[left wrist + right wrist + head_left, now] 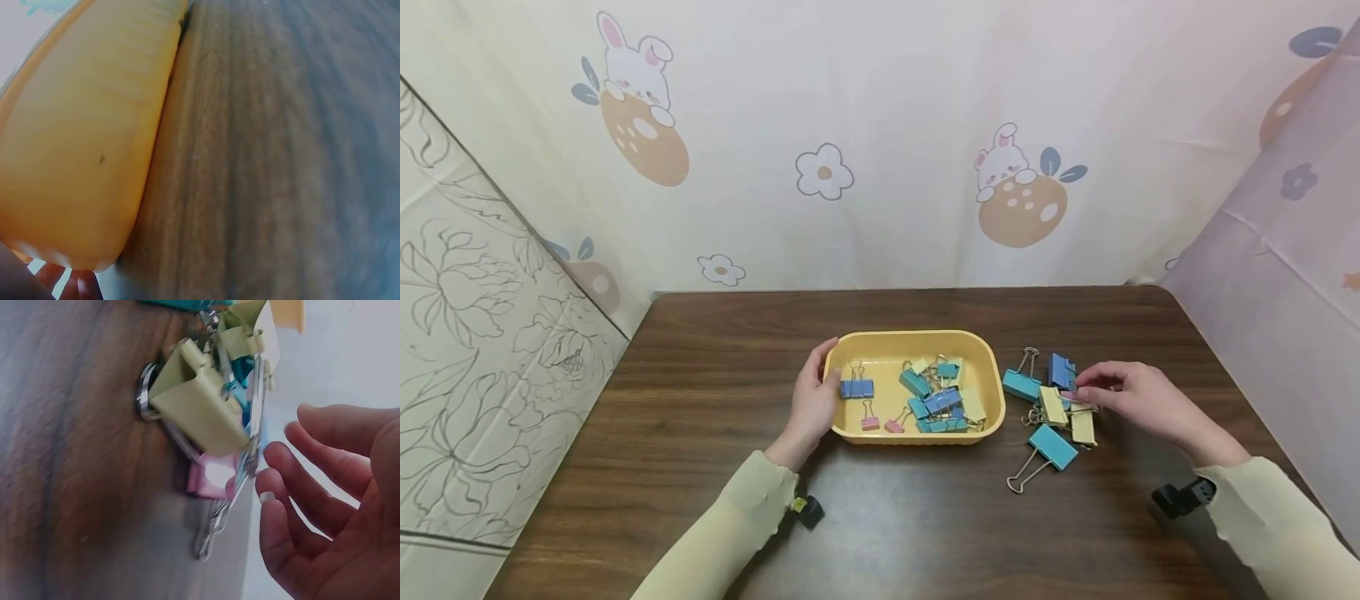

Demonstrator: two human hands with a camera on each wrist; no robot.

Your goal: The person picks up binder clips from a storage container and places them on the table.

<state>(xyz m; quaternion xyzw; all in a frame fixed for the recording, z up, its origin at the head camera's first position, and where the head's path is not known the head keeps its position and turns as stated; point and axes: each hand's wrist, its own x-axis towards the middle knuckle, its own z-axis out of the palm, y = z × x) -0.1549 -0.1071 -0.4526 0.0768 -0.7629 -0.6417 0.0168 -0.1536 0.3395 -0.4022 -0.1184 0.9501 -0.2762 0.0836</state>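
Observation:
A yellow plastic tray point(917, 438) stands on the table with blue, teal, pale yellow and pink binder clips inside. My left hand point(815, 396) holds its left end, thumb at the rim and fingers around the outer wall. In the left wrist view the tray's side point(81, 137) fills the left, with fingertips point(84, 286) below it. To the tray's right lies a loose pile of binder clips. My right hand point(1138, 398) is over the pile's right side, fingers loosely bent. Near its fingertips are a pink binder clip point(215, 476) and a yellow one point(203, 412); nothing shows in its grasp.
In the pile are a blue clip point(1062, 371) at the back and a teal clip point(1021, 385) beside the tray. Another teal clip point(1052, 447) lies in front, its handles pointing toward the front left. A patterned curtain point(895, 208) hangs behind the brown wooden table point(700, 500).

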